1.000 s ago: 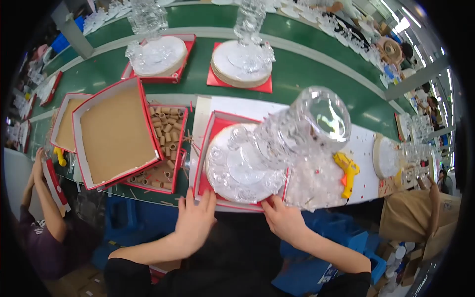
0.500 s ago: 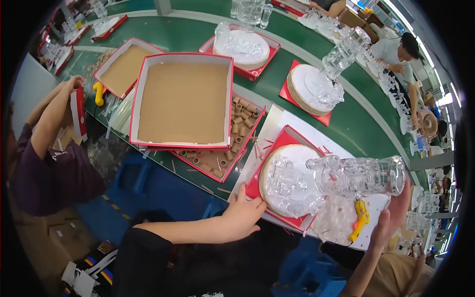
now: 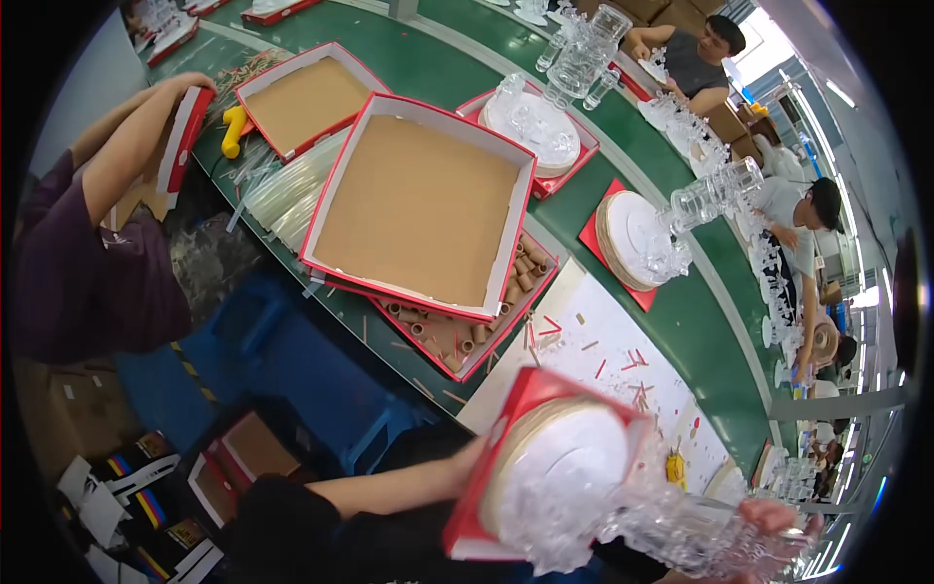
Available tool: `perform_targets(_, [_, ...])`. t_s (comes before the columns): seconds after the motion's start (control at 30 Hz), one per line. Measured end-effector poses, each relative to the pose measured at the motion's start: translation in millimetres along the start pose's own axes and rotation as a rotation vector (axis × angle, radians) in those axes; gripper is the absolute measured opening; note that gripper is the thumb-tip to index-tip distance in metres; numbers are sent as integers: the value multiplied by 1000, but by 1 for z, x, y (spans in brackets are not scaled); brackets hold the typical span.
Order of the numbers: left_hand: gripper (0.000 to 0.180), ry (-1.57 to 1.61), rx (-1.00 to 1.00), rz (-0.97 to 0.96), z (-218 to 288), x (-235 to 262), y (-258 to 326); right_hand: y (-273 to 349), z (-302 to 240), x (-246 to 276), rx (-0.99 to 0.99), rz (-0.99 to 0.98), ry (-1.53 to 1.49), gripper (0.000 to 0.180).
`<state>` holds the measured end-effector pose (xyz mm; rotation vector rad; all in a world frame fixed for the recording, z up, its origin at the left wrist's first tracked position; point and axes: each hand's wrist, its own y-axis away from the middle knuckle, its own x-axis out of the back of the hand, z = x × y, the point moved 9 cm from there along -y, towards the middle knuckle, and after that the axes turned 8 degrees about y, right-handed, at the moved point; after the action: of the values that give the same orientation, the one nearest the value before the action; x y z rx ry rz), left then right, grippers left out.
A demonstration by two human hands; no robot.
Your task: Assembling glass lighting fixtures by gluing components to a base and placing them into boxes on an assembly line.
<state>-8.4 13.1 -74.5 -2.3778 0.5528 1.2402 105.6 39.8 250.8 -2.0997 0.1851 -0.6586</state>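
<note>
Glass stand (image 3: 681,526) lying sideways, rightward

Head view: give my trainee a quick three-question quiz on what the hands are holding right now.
1. True or false: the left hand grips the edge of the red tray bearing a round white base.
2. What does the right hand hold? A) yellow tool B) clear glass piece C) cardboard tube
3. Fill in: the big open box with a brown inside rests on a shallower box of cardboard ____.

Key: 1 true; 2 B, the clear glass piece; 3 tubes.
</note>
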Motion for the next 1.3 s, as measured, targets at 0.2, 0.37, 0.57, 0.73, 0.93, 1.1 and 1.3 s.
perform_targets(0.2, [84, -355, -66, 564, -1, 11, 2, -9, 103, 33, -215, -157, 137, 89])
perform_targets(0.37, [71, -827, 74, 282, 42, -36, 56, -21, 131, 11, -167, -135, 194, 75])
perform_targets(0.57, [33, -2977, -531, 474, 79, -148, 19, -18, 177, -33, -321, -103, 92, 61])
perform_targets(0.73, [23, -2997, -208, 730, 122, -121, -5, 37, 200, 38, -286, -310, 615, 44])
perform_targets(0.93, [19, -2867, -342, 751, 116, -140, -19, 225, 315, 183, -851, -449, 1257, 41])
perform_targets(1.1, [13, -2592, -619, 525, 68, -156, -20, 258, 342, 217, -875, -247, 1200, 49])
perform_targets(1.3, [16, -2108, -223, 456, 8, -77, -46, 337, 381, 241, -1468, -323, 513, 37])
